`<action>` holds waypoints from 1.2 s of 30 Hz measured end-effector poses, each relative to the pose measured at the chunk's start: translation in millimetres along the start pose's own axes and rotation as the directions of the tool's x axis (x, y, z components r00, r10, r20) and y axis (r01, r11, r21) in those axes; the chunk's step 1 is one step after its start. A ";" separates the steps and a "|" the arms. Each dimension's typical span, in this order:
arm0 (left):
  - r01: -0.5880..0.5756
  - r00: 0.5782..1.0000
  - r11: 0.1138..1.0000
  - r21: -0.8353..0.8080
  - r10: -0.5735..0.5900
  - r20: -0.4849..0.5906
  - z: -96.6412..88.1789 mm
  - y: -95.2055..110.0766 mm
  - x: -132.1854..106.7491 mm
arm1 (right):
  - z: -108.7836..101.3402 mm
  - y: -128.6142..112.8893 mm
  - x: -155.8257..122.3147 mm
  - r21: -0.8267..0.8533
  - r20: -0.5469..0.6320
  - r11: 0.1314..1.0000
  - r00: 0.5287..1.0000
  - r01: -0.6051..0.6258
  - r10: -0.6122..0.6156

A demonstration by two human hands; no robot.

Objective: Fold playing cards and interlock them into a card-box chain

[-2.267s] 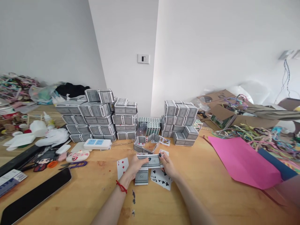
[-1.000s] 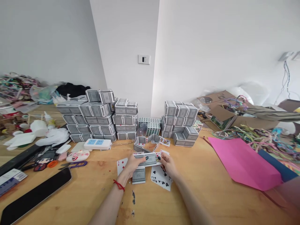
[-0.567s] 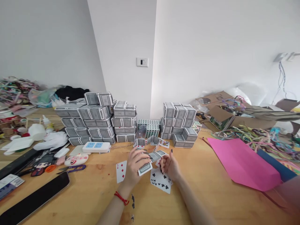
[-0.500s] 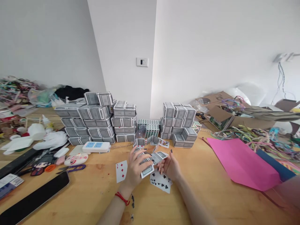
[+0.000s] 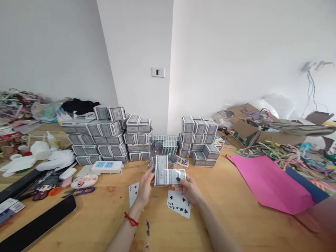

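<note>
Two cards, backs showing, are held above the table point(image 5: 236, 217) near its middle. The upright card point(image 5: 161, 170) is pinched at its left edge by the left hand point(image 5: 145, 186). The sideways card point(image 5: 178, 175), touching it at 3 o'clock, is gripped by the right hand point(image 5: 188, 189). A club card point(image 5: 180, 204) lies at 6 o'clock and a diamond card point(image 5: 133, 193) at 8. Stacked boxes point(image 5: 105, 136) stand at 11 and 1 o'clock, and a pink sheet point(image 5: 270, 182) lies at 3.
</note>
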State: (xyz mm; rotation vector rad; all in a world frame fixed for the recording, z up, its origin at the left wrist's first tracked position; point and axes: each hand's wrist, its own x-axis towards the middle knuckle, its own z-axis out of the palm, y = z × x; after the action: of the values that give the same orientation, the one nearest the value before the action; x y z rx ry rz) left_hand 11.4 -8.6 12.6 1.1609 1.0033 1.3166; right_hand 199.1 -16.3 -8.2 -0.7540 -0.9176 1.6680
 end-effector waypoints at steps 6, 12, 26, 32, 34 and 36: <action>0.141 0.987 0.985 0.097 -0.147 0.060 7.2 -0.5 -4.8 | 0.0 7.3 4.6 -0.104 -0.088 0.994 0.995 0.039 -0.049; 0.142 0.986 0.985 0.097 -0.150 0.075 6.4 1.5 -4.1 | -9.5 7.2 10.5 -0.178 -0.193 0.983 0.978 0.039 -0.074; 0.087 0.993 0.989 0.121 -0.095 0.063 -8.5 -2.0 2.5 | -13.5 4.7 8.6 -0.182 -0.159 0.983 0.987 0.003 -0.032; 0.148 0.988 0.985 0.093 -0.152 0.035 -12.2 3.7 3.7 | -18.0 7.6 10.0 -0.218 -0.131 0.975 0.989 0.041 -0.071; 0.165 0.985 0.983 0.079 -0.168 0.034 -11.4 4.8 3.0 | -20.2 8.5 11.2 -0.197 -0.123 0.979 0.989 0.055 -0.081; 0.169 0.985 0.983 0.069 -0.171 0.032 -11.0 4.9 2.6 | -22.1 8.9 12.0 -0.181 -0.123 0.981 0.989 0.064 -0.087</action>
State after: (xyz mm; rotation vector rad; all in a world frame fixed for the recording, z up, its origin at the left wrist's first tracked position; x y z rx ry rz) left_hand -0.3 -5.8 15.7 1.1191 1.0999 1.1300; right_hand 210.1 -1.6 -27.5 -0.9250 -0.9978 1.4661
